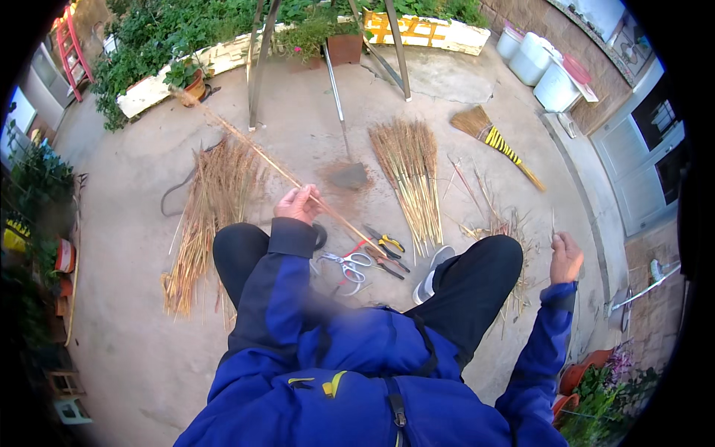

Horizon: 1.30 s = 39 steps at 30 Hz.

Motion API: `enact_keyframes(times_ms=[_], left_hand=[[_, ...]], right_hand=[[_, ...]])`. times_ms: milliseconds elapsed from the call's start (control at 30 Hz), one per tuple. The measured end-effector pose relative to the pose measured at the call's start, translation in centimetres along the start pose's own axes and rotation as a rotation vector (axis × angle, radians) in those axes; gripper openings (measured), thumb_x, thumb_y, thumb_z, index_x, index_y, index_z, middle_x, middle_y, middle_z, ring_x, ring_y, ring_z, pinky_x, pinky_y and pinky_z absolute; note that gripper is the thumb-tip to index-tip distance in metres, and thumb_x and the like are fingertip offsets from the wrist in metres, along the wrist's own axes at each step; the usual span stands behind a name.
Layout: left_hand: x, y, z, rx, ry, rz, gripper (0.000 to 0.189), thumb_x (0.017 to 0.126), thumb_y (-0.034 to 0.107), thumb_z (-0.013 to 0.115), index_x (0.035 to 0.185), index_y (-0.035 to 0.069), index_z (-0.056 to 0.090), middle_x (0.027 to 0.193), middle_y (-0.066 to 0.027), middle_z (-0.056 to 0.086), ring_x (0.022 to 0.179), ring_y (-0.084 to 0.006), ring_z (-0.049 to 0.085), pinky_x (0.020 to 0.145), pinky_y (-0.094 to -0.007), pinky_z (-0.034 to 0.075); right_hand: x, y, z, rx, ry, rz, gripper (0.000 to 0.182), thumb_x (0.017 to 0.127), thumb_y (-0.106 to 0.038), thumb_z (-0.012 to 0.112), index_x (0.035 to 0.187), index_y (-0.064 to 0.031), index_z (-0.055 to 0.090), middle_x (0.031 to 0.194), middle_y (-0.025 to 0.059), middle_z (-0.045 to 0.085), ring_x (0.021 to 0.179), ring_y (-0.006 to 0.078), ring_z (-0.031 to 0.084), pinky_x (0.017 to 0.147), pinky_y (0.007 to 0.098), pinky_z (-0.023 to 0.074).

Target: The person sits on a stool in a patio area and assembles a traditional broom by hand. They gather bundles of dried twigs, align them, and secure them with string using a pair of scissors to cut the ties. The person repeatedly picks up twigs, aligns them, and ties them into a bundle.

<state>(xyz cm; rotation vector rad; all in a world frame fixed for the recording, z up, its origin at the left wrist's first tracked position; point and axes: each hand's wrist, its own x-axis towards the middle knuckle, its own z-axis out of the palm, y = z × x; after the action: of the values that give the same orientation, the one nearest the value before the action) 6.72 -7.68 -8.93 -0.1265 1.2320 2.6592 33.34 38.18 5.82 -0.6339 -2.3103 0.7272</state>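
Observation:
My left hand [299, 205] grips a long dry reed stalk [261, 152] that slants across the view. Its fluffy seed head points to the far left, and its cut end reaches down over the tools. Out to the right, beyond my knee, my right hand [566, 258] is closed on a thin dry strip [553, 221] that sticks up from the fingers. Below the stalk lie scissors [351, 267] with white handles, yellow-and-black pliers [387, 241] and a second pair of pliers [389, 264]. A loose heap of plumed stalks [215, 195] is at left; an evenly laid bundle [410, 179] fans out ahead.
Stripped leaves and straw [505, 226] litter the ground by my right knee. A hand broom [497, 142] with a striped binding lies beyond. Ahead are a long-handled metal tool [347, 175], metal frame legs [399, 50] and a planter wall [223, 60]. White tubs [556, 86] stand far right.

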Motion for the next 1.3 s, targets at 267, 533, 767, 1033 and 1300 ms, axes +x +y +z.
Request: enact_keyframes(times_ms=[267, 533, 767, 1033, 1300], left_hand=[[-0.7, -2.2, 0.8, 0.077, -0.086, -0.058, 0.012, 0.088, 0.012, 0.06, 0.088, 0.0, 0.063, 0.078, -0.0061, 0.064, 0.063, -0.0181, 0.064, 0.054, -0.0298, 0.054], [-1.4, -3.3, 2.1, 0.101, -0.187, -0.082, 0.014, 0.088, 0.012, 0.06, 0.091, -0.002, 0.063, 0.081, -0.009, 0.064, 0.067, -0.018, 0.063, 0.055, -0.0276, 0.053], [-2.0, -3.2, 1.6, 0.127, -0.245, -0.119, 0.019, 0.089, 0.013, 0.059, 0.098, -0.003, 0.063, 0.083, -0.0089, 0.064, 0.07, -0.0173, 0.064, 0.056, -0.0261, 0.053], [-2.2, -3.5, 2.5, 0.091, -0.321, -0.15, 0.024, 0.09, 0.015, 0.057, 0.105, -0.004, 0.061, 0.084, -0.0086, 0.063, 0.071, -0.0176, 0.063, 0.057, -0.0264, 0.053], [-1.2, -4.1, 1.0, 0.109, -0.249, -0.115, 0.026, 0.091, 0.015, 0.056, 0.109, -0.004, 0.058, 0.082, -0.0079, 0.062, 0.07, -0.0181, 0.063, 0.055, -0.0265, 0.053]], right_hand=[[-0.5, -0.8, 3.6, -0.298, 0.048, 0.009, 0.029, 0.072, -0.011, 0.064, 0.098, 0.0026, 0.065, 0.097, 0.0213, 0.065, 0.091, 0.033, 0.063, 0.08, 0.0387, 0.0484], [-10.2, -14.6, 22.3, 0.393, -0.628, -0.103, 0.027, 0.077, -0.019, 0.067, 0.093, 0.002, 0.064, 0.085, 0.0188, 0.065, 0.073, 0.0262, 0.064, 0.067, 0.0339, 0.0495], [-11.3, -14.7, 26.1, 0.52, -0.733, -0.003, 0.017, 0.074, -0.016, 0.065, 0.082, -0.0012, 0.066, 0.069, 0.0149, 0.063, 0.063, 0.0243, 0.061, 0.06, 0.0324, 0.0463], [-12.5, -14.3, 26.4, 0.645, -0.746, 0.141, 0.016, 0.078, -0.013, 0.062, 0.085, 0.0004, 0.067, 0.064, 0.0114, 0.061, 0.057, 0.0168, 0.059, 0.056, 0.0308, 0.0451], [-13.1, -10.8, 27.9, 0.675, -0.648, 0.288, 0.017, 0.082, -0.013, 0.06, 0.088, 0.0005, 0.068, 0.063, 0.0072, 0.061, 0.055, 0.0106, 0.055, 0.054, 0.0274, 0.0447]])
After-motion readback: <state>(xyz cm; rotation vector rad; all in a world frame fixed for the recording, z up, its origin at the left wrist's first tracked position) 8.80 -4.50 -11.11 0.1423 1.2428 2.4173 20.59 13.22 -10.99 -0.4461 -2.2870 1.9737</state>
